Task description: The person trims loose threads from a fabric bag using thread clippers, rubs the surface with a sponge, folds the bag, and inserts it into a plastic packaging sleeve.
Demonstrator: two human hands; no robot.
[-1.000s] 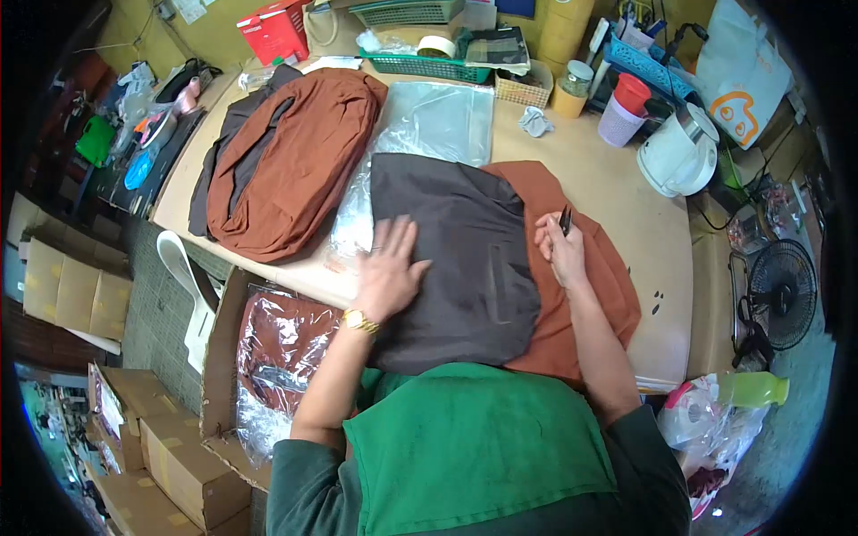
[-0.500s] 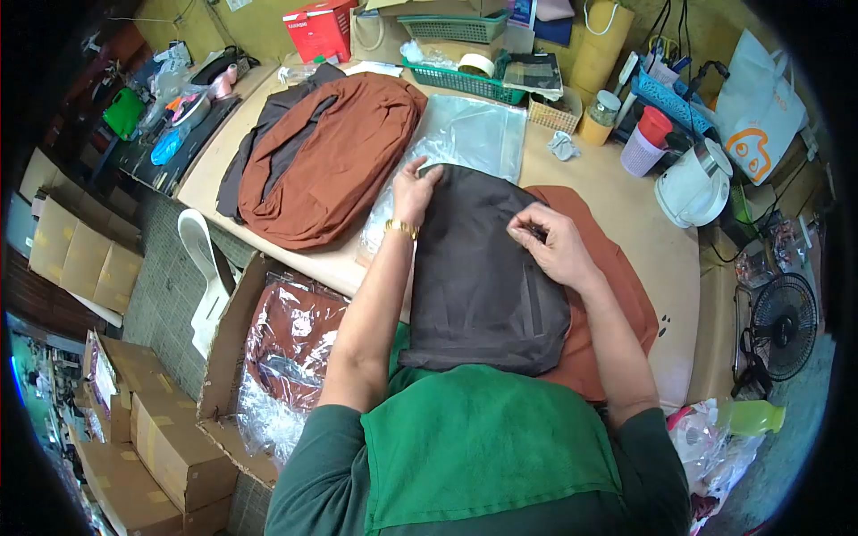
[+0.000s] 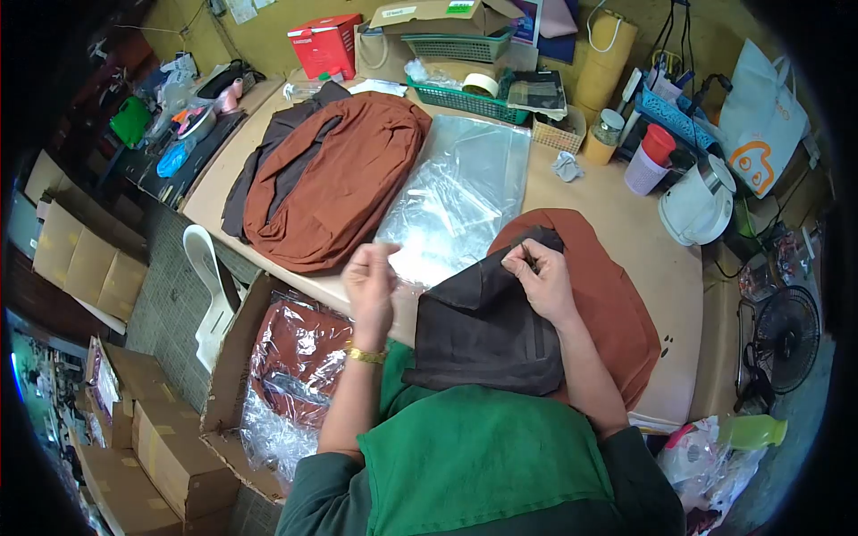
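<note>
A dark brown fabric bag [image 3: 483,344] lies in front of me against the green cloth on my lap, its upper part folded over toward me. At that folded top, my right hand [image 3: 541,272] is closed in a pinch on the dark fabric. Off the bag's left side, my left hand [image 3: 369,275], with a gold bracelet at the wrist, is raised with its fingers curled together; whatever is in them cannot be made out. Partly beneath the dark bag is a rust-brown fabric bag [image 3: 608,313].
Clear plastic sleeves [image 3: 469,170] lie mid-table, beside more rust-brown bags [image 3: 349,179]. An open carton [image 3: 228,366] at the table's left edge holds a plastic-wrapped rust item [image 3: 299,353]. Green baskets [image 3: 465,100], a white kettle [image 3: 697,205] and a fan [image 3: 786,339] stand around.
The dark bag's top has been folded down toward me. My left hand has left its upper edge and moved down and left, its fingers now curled. My right hand has shifted slightly down.
</note>
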